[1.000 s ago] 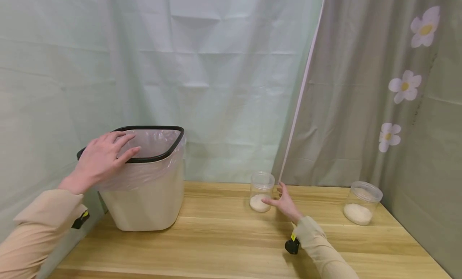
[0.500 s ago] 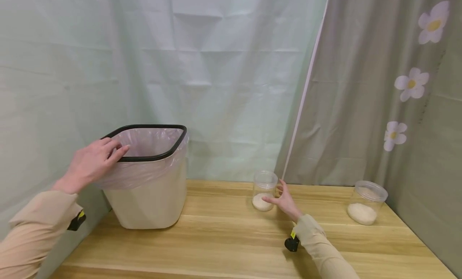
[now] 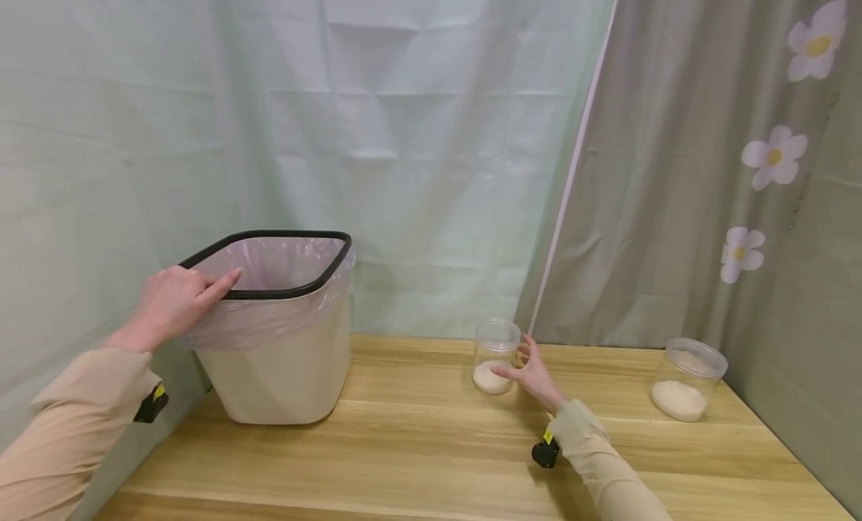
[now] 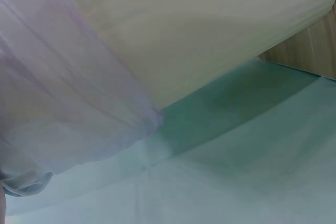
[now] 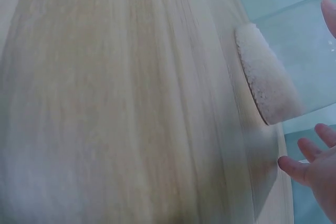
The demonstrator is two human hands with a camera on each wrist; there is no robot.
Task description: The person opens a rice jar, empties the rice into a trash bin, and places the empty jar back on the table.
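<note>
On the left of the head view stands a cream trash can (image 3: 289, 382) with a black rim (image 3: 346, 244) and a translucent liner bag (image 3: 269, 326) folded over it. My left hand (image 3: 173, 300) grips the rim at its near left corner, thumb on top, other fingers mostly hidden. The left wrist view shows only the can's wall (image 4: 199, 30) and the bag (image 4: 68, 77). My right hand (image 3: 535, 379) is beside a clear jar (image 3: 497, 345) holding white grains (image 5: 268, 80), thumb in front and fingers spread at its right. In the right wrist view, the fingers are apart from the jar.
A second clear jar (image 3: 687, 386) with white grains stands at the right on the wooden table (image 3: 431, 446). Pale curtains (image 3: 417, 169) enclose the back and sides, close behind the can. A black wrist camera (image 3: 545, 454) hangs under the right sleeve.
My left hand has come down onto the can's rim, its fingers curling from straight to bent over the edge. The right hand stays beside the jar. The view has shifted slightly.
</note>
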